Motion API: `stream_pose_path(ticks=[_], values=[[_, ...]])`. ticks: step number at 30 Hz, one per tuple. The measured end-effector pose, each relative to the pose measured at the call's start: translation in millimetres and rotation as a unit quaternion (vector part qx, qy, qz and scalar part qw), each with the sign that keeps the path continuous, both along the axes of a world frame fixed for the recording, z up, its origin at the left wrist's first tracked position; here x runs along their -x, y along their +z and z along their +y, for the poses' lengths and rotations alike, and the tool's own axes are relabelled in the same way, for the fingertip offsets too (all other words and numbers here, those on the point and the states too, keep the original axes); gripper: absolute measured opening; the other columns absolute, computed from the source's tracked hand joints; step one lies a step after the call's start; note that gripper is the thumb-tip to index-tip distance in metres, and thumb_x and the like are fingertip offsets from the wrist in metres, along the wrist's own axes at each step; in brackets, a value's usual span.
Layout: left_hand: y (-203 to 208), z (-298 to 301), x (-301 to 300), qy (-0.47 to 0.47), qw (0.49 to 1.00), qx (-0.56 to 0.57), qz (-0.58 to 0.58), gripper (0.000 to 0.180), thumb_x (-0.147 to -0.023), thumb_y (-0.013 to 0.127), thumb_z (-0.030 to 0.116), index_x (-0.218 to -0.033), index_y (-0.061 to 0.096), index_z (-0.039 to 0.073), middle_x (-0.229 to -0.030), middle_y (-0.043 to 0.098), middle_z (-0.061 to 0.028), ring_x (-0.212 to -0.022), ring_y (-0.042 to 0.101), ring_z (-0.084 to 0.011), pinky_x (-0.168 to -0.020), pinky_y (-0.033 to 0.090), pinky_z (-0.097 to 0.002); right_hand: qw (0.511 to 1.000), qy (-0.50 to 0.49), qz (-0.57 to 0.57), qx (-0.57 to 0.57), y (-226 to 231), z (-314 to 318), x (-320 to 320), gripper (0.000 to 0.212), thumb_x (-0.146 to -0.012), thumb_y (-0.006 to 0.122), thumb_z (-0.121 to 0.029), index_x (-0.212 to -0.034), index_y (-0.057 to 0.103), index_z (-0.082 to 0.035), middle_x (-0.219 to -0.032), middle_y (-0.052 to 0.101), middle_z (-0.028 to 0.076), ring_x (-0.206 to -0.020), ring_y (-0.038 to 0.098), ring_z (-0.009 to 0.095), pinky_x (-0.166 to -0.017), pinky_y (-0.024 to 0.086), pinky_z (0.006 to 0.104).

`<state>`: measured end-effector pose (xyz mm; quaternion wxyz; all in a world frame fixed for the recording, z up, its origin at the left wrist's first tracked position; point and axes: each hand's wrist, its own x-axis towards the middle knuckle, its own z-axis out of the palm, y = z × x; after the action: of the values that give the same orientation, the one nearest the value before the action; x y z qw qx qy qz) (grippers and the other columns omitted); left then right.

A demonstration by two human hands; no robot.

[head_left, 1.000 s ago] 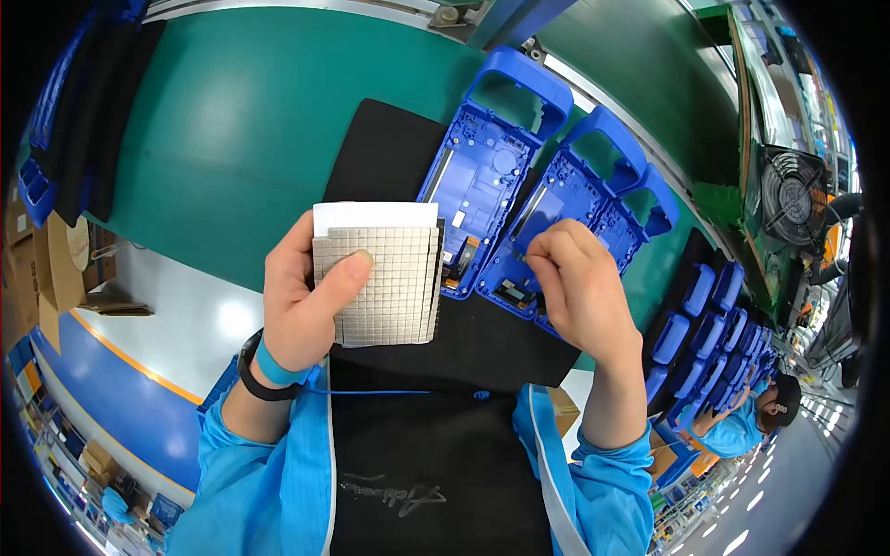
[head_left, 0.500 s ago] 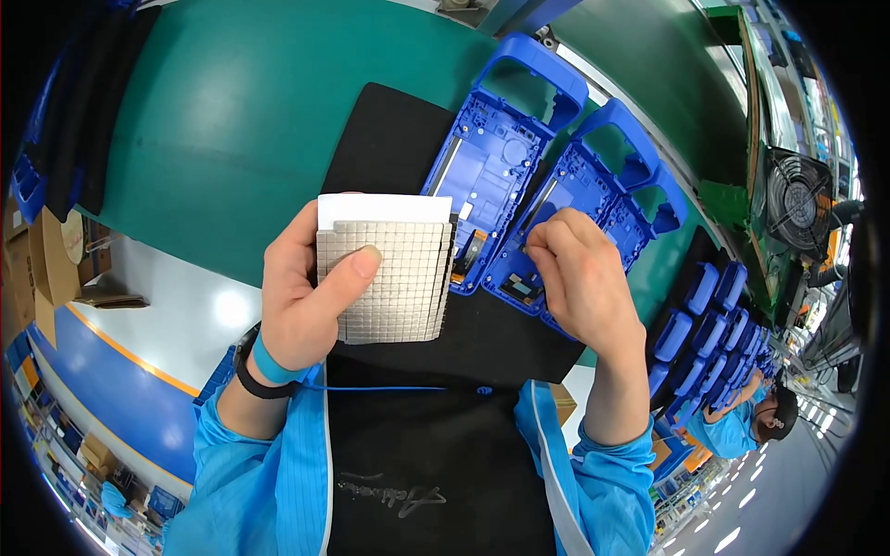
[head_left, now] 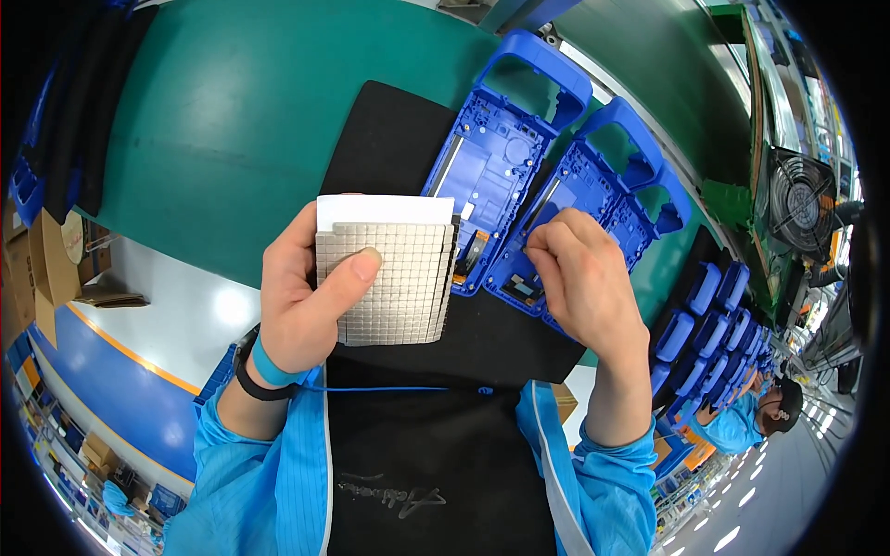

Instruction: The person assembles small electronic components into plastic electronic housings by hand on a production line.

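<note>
My left hand (head_left: 301, 301) grips a stack of silvery grey pads cut into small squares (head_left: 394, 292), its thumb pressed across the face. White backing paper (head_left: 385, 212) sticks out above the squares. Over the lower part of the right-hand blue plastic housing (head_left: 582, 185), my right hand (head_left: 593, 283) is closed in a pinch. Whatever lies between its fingertips, if anything, is hidden or too small to make out. A second blue housing with a handle (head_left: 491, 153) lies open beside it, inner side up, just past the pad stack.
Both housings lie partly on a black mat (head_left: 389, 130) over the green tabletop (head_left: 222, 120). Several blue handled parts (head_left: 709, 334) stand in rows at the right, near a person in blue (head_left: 737, 422). A round fan (head_left: 799, 199) is at the far right.
My hands and the pad stack stay almost where they were. At the far right, the other person has shifted slightly.
</note>
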<state>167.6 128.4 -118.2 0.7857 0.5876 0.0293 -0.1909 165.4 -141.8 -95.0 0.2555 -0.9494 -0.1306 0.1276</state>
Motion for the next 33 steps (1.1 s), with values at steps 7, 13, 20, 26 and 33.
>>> stream_pose_path(ticks=[7,13,20,26,33], values=[[-0.2,-1.1,-0.8,0.003,1.000,-0.002,0.002,0.035,-0.091,0.061,0.010,-0.122,0.052,-0.006,-0.110,0.067,-0.0128,-0.099,0.064,-0.0160,-0.087,0.050,-0.0287,1.000,-0.004,-0.007,-0.028,-3.9,-5.8,2.1,0.008,-0.079,0.065,0.003,-0.086,0.060,0.000,-0.085,0.057,0.013,-0.079,0.058,0.031,-0.068,0.047,0.0374],[0.2,1.7,0.3,-0.004,1.000,-0.011,-0.004,0.037,-0.091,0.061,0.011,-0.123,0.052,-0.006,-0.110,0.067,-0.0131,-0.099,0.064,-0.0161,-0.087,0.050,-0.0284,0.998,-0.004,-0.038,-0.051,-0.2,-11.1,12.7,0.010,-0.079,0.064,0.005,-0.087,0.059,0.000,-0.087,0.056,0.012,-0.080,0.056,0.031,-0.070,0.047,0.0365],[2.9,-2.7,0.9,-0.014,1.000,-0.022,-0.005,0.038,-0.091,0.062,0.012,-0.123,0.052,-0.006,-0.110,0.067,-0.0133,-0.099,0.064,-0.0162,-0.087,0.050,-0.0284,0.998,-0.015,-0.056,-0.028,-7.4,-9.4,30.3,0.012,-0.078,0.064,0.005,-0.086,0.057,-0.001,-0.086,0.055,0.011,-0.081,0.050,0.030,-0.072,0.044,0.0371],[4.0,-4.4,1.4,-0.012,1.000,-0.019,0.001,0.038,-0.091,0.063,0.013,-0.123,0.052,-0.006,-0.109,0.067,-0.0135,-0.099,0.065,-0.0166,-0.087,0.050,-0.0284,0.998,-0.012,-0.060,-0.009,-6.9,-6.5,29.2,0.012,-0.078,0.065,0.005,-0.085,0.057,-0.001,-0.085,0.055,0.011,-0.080,0.050,0.030,-0.071,0.043,0.0377],[2.1,-3.7,1.7,-0.018,1.000,-0.021,-0.004,0.038,-0.091,0.062,0.013,-0.123,0.052,-0.006,-0.110,0.067,-0.0138,-0.100,0.065,-0.0166,-0.087,0.050,-0.0285,0.998,-0.006,-0.060,-0.004,-6.8,-6.7,28.3,0.011,-0.078,0.065,0.004,-0.085,0.057,-0.001,-0.085,0.055,0.011,-0.080,0.050,0.030,-0.072,0.043,0.0381]])
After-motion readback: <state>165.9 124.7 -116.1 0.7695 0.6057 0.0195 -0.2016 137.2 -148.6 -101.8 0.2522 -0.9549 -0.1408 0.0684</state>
